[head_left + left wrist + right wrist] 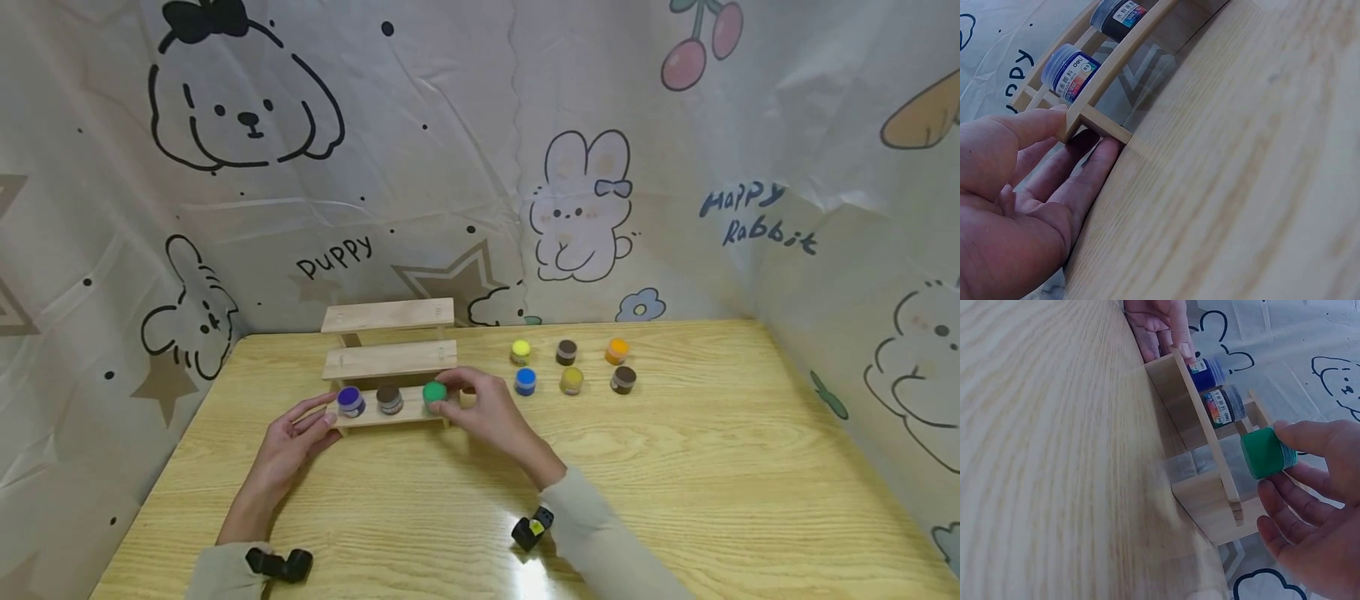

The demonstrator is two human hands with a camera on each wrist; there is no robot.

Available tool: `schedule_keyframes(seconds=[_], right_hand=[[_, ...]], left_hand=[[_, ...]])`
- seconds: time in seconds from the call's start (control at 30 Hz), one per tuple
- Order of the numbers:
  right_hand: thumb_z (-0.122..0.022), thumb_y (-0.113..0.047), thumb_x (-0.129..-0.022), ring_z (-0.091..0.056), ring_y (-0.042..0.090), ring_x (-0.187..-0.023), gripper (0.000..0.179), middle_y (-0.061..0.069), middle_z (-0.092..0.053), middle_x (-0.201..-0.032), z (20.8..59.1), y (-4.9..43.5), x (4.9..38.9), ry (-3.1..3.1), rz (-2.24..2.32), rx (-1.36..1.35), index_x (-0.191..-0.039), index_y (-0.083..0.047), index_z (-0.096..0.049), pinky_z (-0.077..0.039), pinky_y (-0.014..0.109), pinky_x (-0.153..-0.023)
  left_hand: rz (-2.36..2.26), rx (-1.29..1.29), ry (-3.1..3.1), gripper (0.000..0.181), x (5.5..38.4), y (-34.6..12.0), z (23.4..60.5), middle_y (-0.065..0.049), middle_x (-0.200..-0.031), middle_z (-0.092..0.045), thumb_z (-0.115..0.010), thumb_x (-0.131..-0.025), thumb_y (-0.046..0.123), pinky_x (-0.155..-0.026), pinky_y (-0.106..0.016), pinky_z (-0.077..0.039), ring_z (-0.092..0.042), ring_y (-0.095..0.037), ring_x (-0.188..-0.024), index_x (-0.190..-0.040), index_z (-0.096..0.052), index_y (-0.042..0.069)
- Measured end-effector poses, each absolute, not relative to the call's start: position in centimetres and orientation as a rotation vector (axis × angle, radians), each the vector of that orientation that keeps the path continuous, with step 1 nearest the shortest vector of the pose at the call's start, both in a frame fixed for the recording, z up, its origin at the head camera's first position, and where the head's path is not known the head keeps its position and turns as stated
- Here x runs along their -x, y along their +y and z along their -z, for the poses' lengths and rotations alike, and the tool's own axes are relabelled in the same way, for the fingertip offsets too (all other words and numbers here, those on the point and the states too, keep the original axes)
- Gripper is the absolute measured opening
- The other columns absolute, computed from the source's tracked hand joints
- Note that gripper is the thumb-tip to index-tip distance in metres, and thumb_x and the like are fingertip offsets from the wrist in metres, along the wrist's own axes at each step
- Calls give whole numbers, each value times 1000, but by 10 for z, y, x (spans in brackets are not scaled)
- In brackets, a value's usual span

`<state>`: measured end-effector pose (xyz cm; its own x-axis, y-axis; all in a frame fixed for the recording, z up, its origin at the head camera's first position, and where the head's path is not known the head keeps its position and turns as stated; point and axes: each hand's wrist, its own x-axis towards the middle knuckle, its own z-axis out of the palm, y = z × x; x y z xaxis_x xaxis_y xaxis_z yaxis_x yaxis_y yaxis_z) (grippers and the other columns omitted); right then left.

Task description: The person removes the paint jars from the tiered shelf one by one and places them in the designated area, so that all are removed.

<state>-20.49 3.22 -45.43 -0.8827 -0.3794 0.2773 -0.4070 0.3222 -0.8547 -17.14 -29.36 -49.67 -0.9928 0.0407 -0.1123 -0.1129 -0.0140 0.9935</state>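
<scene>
A three-tier wooden rack (390, 360) stands toward the left of the table. On its lowest tier sit a purple paint jar (350, 402) and a dark brown paint jar (389, 399), both with clear lids. My right hand (483, 408) pinches a green paint jar (1262, 454) between thumb and fingers at the right end of that tier. Whether this jar touches the shelf I cannot tell. My left hand (291, 442) holds the rack's left end, with the thumb (1044, 125) at the front edge and the other fingers lower, beside the leg.
Right of the rack stand several more paint jars in two rows: yellow (521, 352), dark brown (567, 352) and orange (617, 351) behind, blue (526, 382), ochre (572, 381) and dark brown (623, 380) in front. A printed curtain (450, 167) hangs behind the table.
</scene>
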Motion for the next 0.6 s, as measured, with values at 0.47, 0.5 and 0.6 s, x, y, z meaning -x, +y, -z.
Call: schedule_keyframes(seconds=[0.47,0.5,0.6], right_hand=[[-80,-17,-92,-67,16,-104,32,1,-71,-114,450,59,195,-2498,-1674,-753,-121,-7,-70,-57,43,-98],[-80,-17,-92,-67,16,-103,31,0,-72,-113,451,62,194,-2496,-1675,-752,-120,-8,-70,-57,44,-98],[-80,-17,-92,-68,15,-102,28,-1,-72,-111,452,70,193,-2506,-1670,-737,-118,-10,-71,-57,43,-98]], left_hand=[[-2208,72,2089,46,172,-295,500,5,-109,-75,-66,-102,12,-89,-28,-59,-71,-10,-100,-146,-54,2],[-2209,69,2087,46,172,-295,500,5,-109,-75,-66,-102,11,-90,-28,-59,-71,-10,-100,-145,-55,2],[-2213,68,2083,45,172,-294,499,5,-109,-75,-66,-102,11,-90,-28,-59,-71,-10,-100,-145,-55,2]])
